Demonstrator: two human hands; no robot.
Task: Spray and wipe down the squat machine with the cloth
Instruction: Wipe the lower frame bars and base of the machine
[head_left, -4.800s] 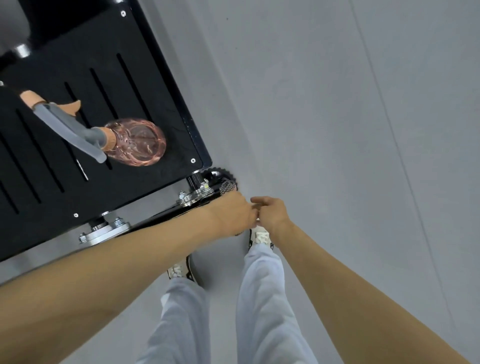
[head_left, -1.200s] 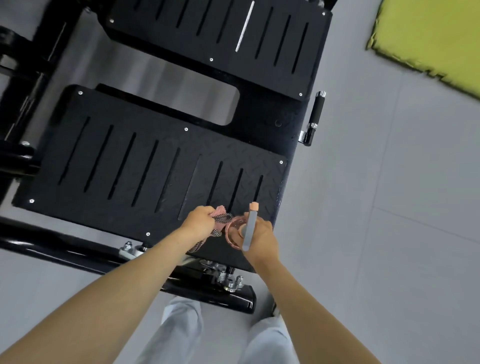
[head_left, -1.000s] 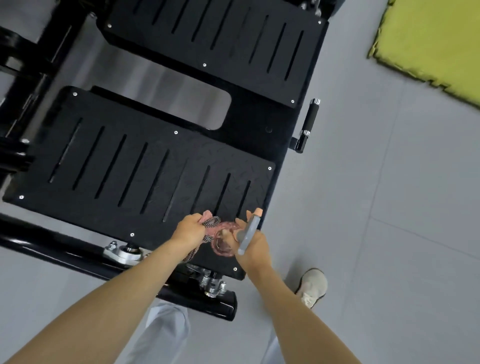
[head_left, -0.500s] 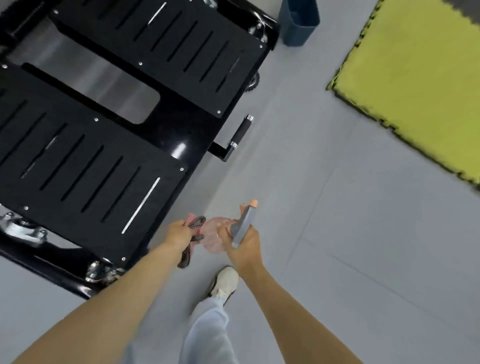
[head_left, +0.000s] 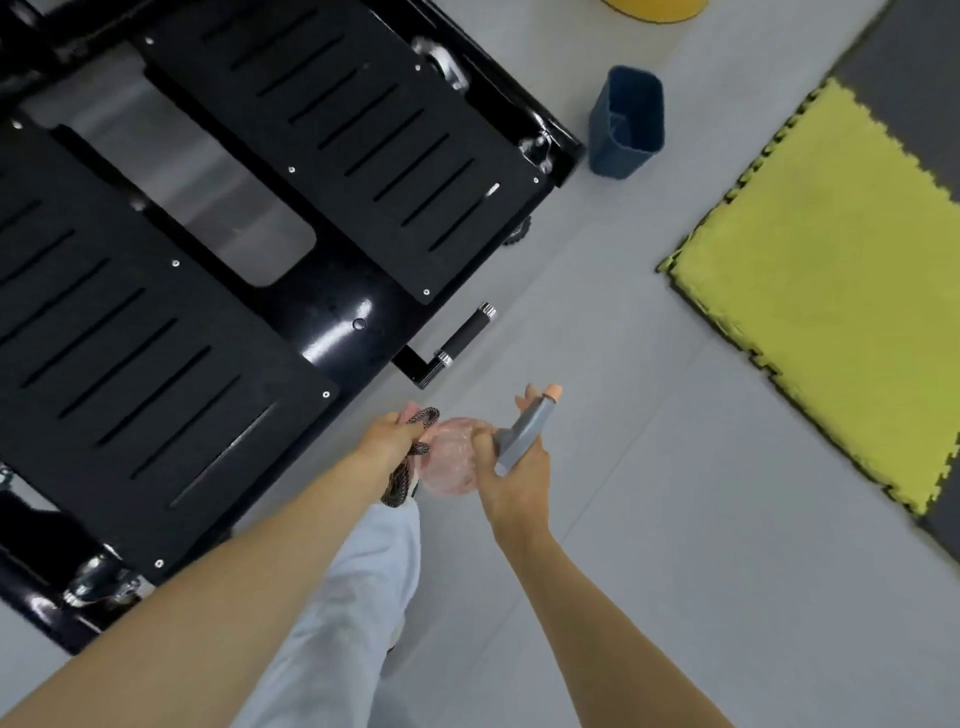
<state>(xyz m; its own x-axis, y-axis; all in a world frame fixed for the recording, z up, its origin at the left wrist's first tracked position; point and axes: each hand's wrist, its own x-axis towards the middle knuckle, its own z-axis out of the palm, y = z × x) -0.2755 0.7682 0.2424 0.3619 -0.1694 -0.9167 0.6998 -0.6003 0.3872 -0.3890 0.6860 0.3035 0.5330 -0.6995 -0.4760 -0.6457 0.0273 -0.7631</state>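
I note pale grey floor (head_left: 675, 519) with faint seams, lime interlocking foam mat (head_left: 821, 291) at right, dark grey mat (head_left: 914, 62) bordering it, blue bin (head_left: 628, 124) upright near the top edge

Cloth (head_left: 408, 457) in left hand (head_left: 385, 441), spray bottle (head_left: 457, 457) in right hand (head_left: 519, 475), beside squat machine (head_left: 156, 364).

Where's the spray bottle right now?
In the head view, the spray bottle is gripped in the right hand, beside the cloth in the left hand, over the floor.

A gym; black squat machine (head_left: 218, 291), yellow-green foam mat (head_left: 826, 291).
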